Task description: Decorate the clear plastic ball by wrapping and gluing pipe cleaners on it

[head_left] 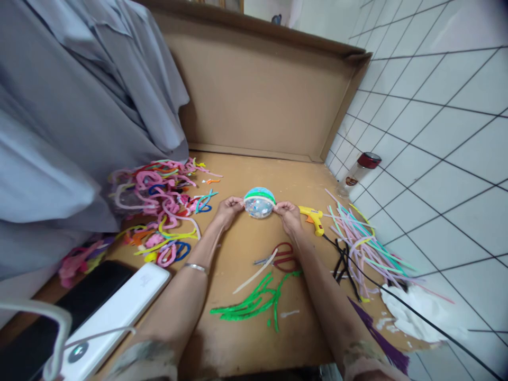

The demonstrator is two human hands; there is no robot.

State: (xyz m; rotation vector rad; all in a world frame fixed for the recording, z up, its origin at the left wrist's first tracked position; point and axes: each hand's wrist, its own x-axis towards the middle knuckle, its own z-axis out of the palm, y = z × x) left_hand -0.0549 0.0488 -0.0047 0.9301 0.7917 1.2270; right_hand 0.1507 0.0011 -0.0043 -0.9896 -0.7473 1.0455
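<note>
A clear plastic ball [259, 208] sits between my hands over the middle of the table, its top wrapped in green and blue fuzzy strips. A whitish strip [260, 196] runs across its middle. My left hand [229, 209] is closed, thumb and fingers pinched at the ball's left side. On the opposite side, my right hand [288, 212] pinches in the same way. Whether the fingertips grip the strip's ends or the ball itself is hard to make out. Nearer me lie red-handled scissors [284, 256], a loose white pipe cleaner [254, 274] and several green pipe cleaners [248, 306].
A yellow glue gun [313, 218] lies right of my right hand, its black cord trailing toward me. Pipe cleaners heap at left [159, 196] and right [361, 248]. A red-lidded bottle [359, 172] stands by the tiles. A white power bank [119, 317] lies front left; a cardboard wall [262, 95] rises behind.
</note>
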